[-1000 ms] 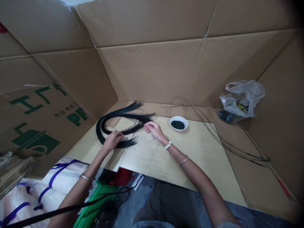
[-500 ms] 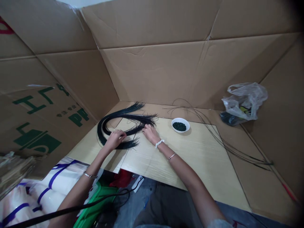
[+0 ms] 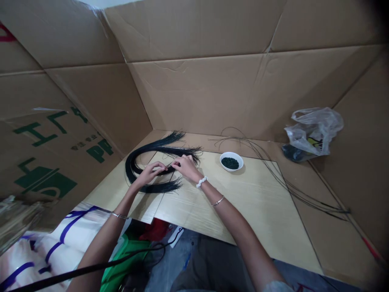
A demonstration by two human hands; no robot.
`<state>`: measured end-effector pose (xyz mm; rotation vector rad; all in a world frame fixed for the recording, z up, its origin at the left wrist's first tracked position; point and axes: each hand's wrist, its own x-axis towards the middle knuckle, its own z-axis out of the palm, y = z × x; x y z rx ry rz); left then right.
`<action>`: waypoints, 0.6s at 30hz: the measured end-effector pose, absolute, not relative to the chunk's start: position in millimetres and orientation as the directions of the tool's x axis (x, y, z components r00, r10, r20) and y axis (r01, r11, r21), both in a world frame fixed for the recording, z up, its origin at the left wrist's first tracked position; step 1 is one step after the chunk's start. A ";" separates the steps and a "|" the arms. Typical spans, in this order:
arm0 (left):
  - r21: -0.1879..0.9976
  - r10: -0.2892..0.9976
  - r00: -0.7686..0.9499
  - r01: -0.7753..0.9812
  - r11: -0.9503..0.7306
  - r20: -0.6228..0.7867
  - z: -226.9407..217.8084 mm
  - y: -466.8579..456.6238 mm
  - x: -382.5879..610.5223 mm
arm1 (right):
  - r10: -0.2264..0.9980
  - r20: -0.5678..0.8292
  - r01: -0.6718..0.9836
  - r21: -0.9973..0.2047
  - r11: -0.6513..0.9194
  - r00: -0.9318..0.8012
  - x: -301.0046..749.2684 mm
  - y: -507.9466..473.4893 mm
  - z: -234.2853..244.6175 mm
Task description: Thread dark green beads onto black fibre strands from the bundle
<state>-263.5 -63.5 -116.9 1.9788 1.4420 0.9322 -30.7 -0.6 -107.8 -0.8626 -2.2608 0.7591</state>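
Observation:
A curved bundle of thin black strands (image 3: pixel 136 156) lies on the pale wooden board (image 3: pixel 243 194), its frayed ends pointing right. My left hand (image 3: pixel 150 172) and my right hand (image 3: pixel 185 166) meet over the bundle's middle. Both pinch with closed fingers at the strands between them. My right wrist wears a white bead bracelet (image 3: pixel 201 181) and a thin bangle. A small white bowl (image 3: pixel 231 161) of dark green beads stands just right of my right hand.
Cardboard walls (image 3: pixel 206 89) enclose the board on three sides. Loose black strands (image 3: pixel 291 186) trail across the right part of the board. A crumpled clear plastic bag (image 3: pixel 313 129) sits at the far right. Green and white bags and a black cable lie below the board's near edge.
My right hand has moved left from the frayed ends to meet my left hand. Both hands have lifted off the board and closed on the strands. The lower frayed end has shifted slightly right.

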 end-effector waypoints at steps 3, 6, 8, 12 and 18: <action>0.803 0.970 0.131 0.545 -0.243 0.204 -117.1 -68.5 -271.8 | 0.740 0.301 0.250 -0.809 0.532 -0.602 -49.6 4.2 -106.3; 0.859 0.981 0.058 0.476 -0.192 0.187 -118.1 -71.5 -277.9 | 0.751 0.279 0.060 -0.919 0.390 -0.598 -64.3 7.3 -109.9; 0.887 0.983 0.002 0.431 -0.166 0.182 -118.9 -72.2 -280.9 | 0.769 0.263 -0.075 -0.959 0.272 -0.583 -71.2 7.1 -114.0; 0.924 0.977 -0.097 0.356 -0.141 0.187 -122.8 -72.4 -284.6 | 0.817 0.205 -0.261 -0.963 0.069 -0.539 -86.5 1.5 -125.9; 0.952 0.978 -0.131 0.282 -0.122 0.164 -129.8 -73.3 -285.1 | 0.875 0.157 -0.352 -0.936 -0.017 -0.459 -112.5 -9.1 -140.5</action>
